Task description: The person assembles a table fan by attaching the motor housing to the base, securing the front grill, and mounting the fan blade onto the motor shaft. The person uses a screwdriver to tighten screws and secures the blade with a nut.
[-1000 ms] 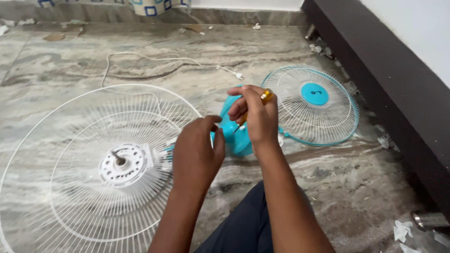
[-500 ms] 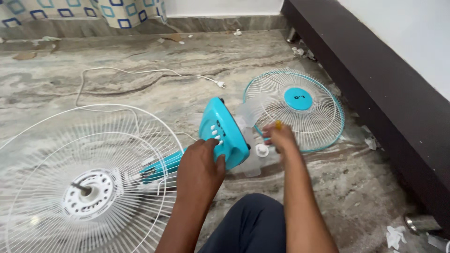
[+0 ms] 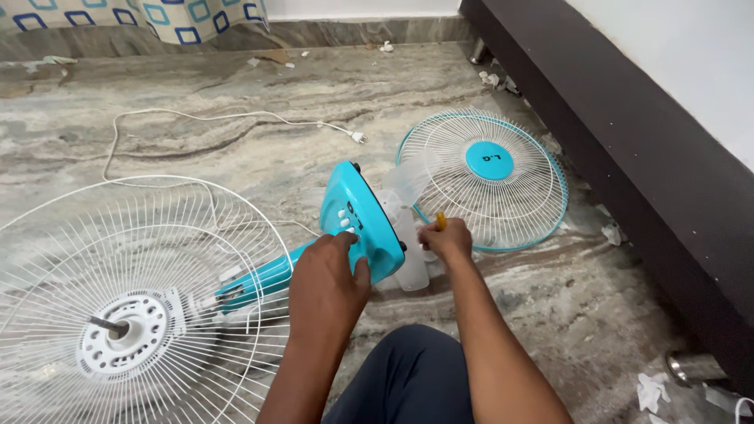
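Note:
My left hand (image 3: 330,279) grips the turquoise base (image 3: 357,216) of a dismantled table fan, which lies on its side on the marble floor. A turquoise stem runs from the base to the white rear guard (image 3: 118,314) with the motor shaft at lower left. My right hand (image 3: 446,239) is closed on a small yellow-handled screwdriver (image 3: 441,221), held beside the translucent fan blades (image 3: 408,235) lying behind the base.
The front guard (image 3: 483,180), white wire with a turquoise rim and hub, lies flat to the right. A white power cord and plug (image 3: 355,137) trail across the floor. A dark bed frame (image 3: 628,165) runs along the right. Paper scraps (image 3: 652,390) lie nearby.
The hands came down from in front of the camera to the floor. My left hand took hold of the fan base, and my right hand lowered the screwdriver beside the blades.

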